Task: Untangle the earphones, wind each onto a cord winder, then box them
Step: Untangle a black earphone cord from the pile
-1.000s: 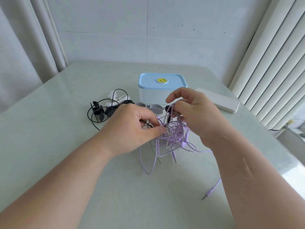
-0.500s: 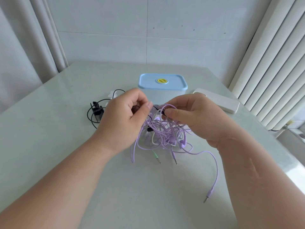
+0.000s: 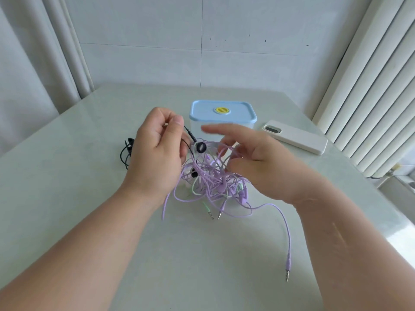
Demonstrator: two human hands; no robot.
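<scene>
Head view: at the left of the pale table (image 3: 67, 198), a loop of black cord (image 3: 124, 153) lies flat, partly hidden behind the left hand (image 3: 157, 149). That hand is raised above the tabletop, with its thumb and curled fingers pinching a thin black earphone lead. The lead runs down to a black earbud (image 3: 200, 147) hanging just beside the hand. Below and to the right sits the tangle of purple earphones (image 3: 211, 178). It is a loose knot with a few pale green strands in it, and two plugs poke out toward the viewer. Behind the tangle stands the box (image 3: 222, 131), its blue lid (image 3: 238, 108) on and bearing a round yellow sticker. The right hand (image 3: 253, 158) hovers over the tangle's right side with its forefinger stretched out. Purple loops drape across the fingers, but motion blur hides whether they actually hold any strand. One long purple lead (image 3: 285, 225) trails off to a plug near the right forearm. A white phone (image 3: 296, 136) lies at the far right.
</scene>
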